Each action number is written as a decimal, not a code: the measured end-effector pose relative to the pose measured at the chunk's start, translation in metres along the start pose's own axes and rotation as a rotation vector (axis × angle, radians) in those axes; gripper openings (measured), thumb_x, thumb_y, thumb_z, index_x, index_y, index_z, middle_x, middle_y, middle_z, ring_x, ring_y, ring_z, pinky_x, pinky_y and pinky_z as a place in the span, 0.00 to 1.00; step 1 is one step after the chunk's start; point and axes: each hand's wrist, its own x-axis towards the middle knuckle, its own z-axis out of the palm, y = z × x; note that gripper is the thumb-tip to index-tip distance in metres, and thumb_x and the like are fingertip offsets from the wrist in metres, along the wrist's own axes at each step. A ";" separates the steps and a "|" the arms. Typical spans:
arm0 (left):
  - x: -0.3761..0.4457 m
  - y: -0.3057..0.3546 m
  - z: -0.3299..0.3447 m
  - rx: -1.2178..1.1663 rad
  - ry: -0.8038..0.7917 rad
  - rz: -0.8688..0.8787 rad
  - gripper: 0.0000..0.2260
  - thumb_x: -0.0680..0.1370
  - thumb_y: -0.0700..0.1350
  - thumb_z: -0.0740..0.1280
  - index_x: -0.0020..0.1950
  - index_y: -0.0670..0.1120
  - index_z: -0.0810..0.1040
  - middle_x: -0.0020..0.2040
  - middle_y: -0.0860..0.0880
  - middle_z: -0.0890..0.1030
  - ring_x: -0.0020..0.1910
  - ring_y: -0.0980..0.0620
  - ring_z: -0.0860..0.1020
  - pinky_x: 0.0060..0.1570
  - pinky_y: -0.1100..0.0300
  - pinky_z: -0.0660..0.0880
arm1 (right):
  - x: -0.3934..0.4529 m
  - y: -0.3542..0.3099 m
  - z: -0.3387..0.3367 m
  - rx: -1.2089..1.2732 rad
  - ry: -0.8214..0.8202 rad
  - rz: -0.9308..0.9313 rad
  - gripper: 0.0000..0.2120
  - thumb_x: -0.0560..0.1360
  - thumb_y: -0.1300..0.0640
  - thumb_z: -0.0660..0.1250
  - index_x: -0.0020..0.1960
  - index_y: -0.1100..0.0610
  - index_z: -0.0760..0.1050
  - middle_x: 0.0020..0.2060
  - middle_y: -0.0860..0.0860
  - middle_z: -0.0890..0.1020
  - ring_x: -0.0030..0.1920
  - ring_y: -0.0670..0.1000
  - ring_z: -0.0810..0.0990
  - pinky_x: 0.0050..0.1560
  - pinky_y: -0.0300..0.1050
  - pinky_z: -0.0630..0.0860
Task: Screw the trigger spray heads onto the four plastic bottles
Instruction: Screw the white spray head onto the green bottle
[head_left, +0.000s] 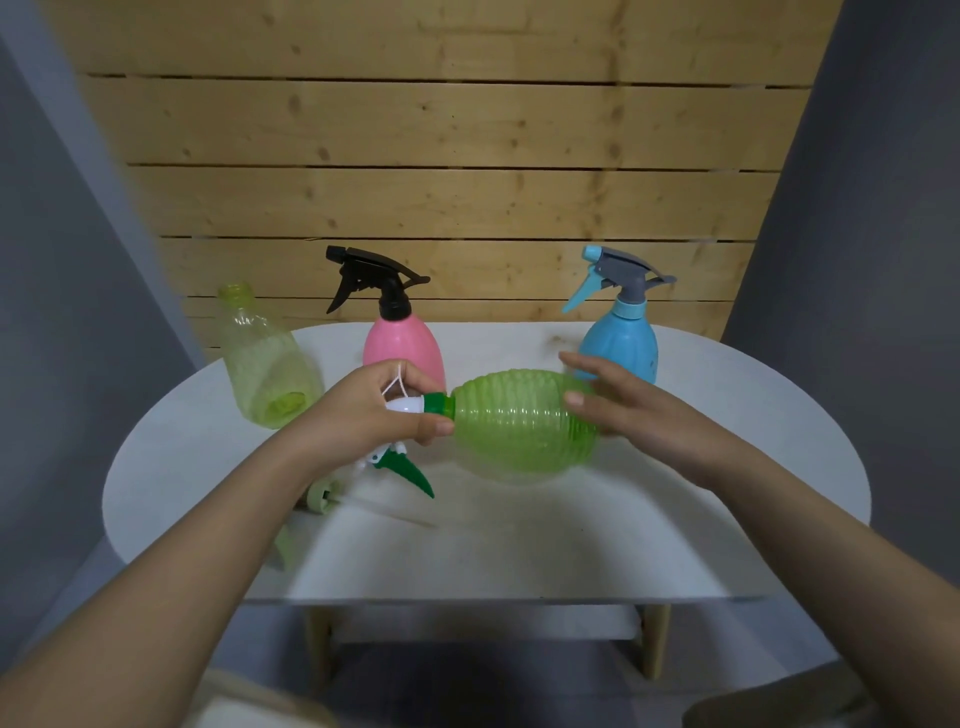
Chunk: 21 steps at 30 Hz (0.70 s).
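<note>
The left hand (376, 410) curls its fingers and thumb round the white and green trigger spray head (410, 415), gripping it at the green collar where it meets the neck of the ribbed translucent green plastic bottle (519, 423). That bottle lies on its side in the air just above the table, neck pointing left, base pointing right. The head's dark green trigger lever (413, 470) hangs down below the left hand, and a thin white cord loops over the knuckles.

The right hand (618, 402) lies at the bottle's base end with fingers nearly straight, thumb across the near side and fingertips over the far side, touching the ribbed wall rather than clenching it.

Behind the left hand stands an upright pink plastic bottle with a black trigger head (402, 332) already fitted. Behind the right hand stands an upright blue plastic bottle with a grey and light blue trigger head (621, 338), also fitted. To the far left, a pale yellow-green translucent bottle with an open neck (265, 364) stands without a head. Near the left forearm, a pale green spray head (322, 496) lies loose on the table, blurred, with its thin dip tube stretching to the right.

All of it rests on a white oval table (571, 545), set before a wall of pale wooden planks (441, 130).
</note>
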 end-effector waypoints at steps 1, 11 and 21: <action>0.001 0.000 0.000 0.000 0.008 0.010 0.14 0.59 0.52 0.80 0.39 0.57 0.79 0.35 0.54 0.84 0.33 0.57 0.80 0.36 0.57 0.75 | -0.002 -0.004 0.000 -0.098 0.009 -0.074 0.34 0.61 0.36 0.68 0.67 0.38 0.66 0.65 0.43 0.73 0.63 0.43 0.72 0.62 0.38 0.70; 0.007 0.003 0.004 -0.185 0.096 0.104 0.10 0.70 0.46 0.72 0.51 0.52 0.81 0.42 0.51 0.85 0.42 0.53 0.84 0.43 0.64 0.79 | 0.009 -0.002 0.014 -0.367 0.019 -0.143 0.34 0.60 0.46 0.78 0.62 0.43 0.69 0.55 0.43 0.76 0.55 0.44 0.74 0.52 0.29 0.70; 0.021 -0.014 0.013 -0.236 0.169 -0.068 0.15 0.76 0.44 0.67 0.61 0.40 0.74 0.49 0.44 0.81 0.35 0.57 0.83 0.37 0.64 0.80 | 0.053 0.019 0.046 -0.134 0.395 -0.077 0.34 0.65 0.48 0.76 0.63 0.56 0.63 0.48 0.44 0.72 0.46 0.45 0.72 0.36 0.26 0.68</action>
